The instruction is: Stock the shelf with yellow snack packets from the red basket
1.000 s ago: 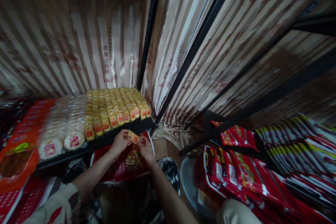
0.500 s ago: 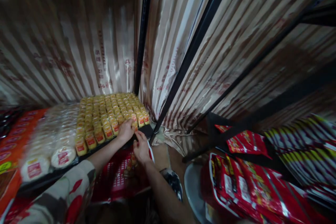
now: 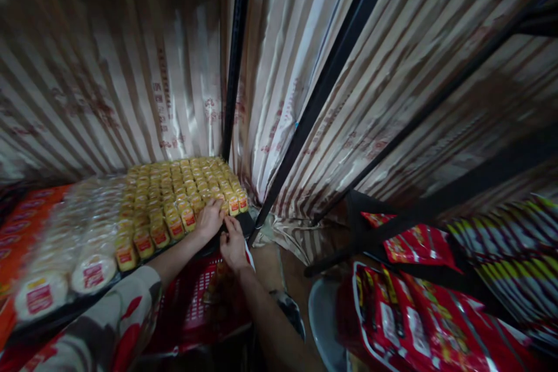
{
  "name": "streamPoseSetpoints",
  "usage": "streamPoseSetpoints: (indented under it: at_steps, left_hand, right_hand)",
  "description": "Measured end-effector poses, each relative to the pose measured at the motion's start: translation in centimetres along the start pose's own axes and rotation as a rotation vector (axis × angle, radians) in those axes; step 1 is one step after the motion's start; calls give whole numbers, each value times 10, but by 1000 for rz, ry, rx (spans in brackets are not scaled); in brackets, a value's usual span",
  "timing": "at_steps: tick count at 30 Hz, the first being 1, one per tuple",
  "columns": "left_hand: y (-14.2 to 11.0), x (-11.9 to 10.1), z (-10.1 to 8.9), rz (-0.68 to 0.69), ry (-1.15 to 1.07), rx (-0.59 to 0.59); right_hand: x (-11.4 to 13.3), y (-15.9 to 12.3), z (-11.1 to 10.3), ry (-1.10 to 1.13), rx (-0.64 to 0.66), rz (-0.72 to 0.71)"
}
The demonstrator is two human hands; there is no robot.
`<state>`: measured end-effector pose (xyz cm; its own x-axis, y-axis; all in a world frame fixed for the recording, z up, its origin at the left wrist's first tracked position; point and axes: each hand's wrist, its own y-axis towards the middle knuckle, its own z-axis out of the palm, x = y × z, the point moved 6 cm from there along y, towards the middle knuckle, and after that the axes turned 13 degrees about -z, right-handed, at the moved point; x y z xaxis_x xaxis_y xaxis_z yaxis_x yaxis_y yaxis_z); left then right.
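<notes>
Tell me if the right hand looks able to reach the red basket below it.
Probably yes: the right hand looks close above the red basket, and nothing visible blocks the way down.

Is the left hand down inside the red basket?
No, the left hand is at the front row of yellow packs, not in the basket.

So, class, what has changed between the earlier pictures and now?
The left hand and right hand moved forward from above the red basket to the front of the yellow packets. Whether the packet they held was let go is hidden. The round white packs and red bags stayed put.
</notes>
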<state>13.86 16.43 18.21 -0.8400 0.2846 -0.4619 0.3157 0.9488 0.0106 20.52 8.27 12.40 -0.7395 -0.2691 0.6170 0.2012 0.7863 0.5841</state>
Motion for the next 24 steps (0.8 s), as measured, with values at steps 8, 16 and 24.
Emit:
streamPoseSetpoints:
  at_steps: [8, 16, 24]
  left_hand:
    - [7, 3, 6, 29, -16, -35]
    - [-15, 18, 16, 161, -167, -158]
    - [-27, 28, 38, 230, -113, -74]
  right_hand:
    - [-2, 6, 4, -83, 24, -27]
    - [2, 7, 7, -161, 12, -30]
    - [2, 8, 10, -207, 43, -25]
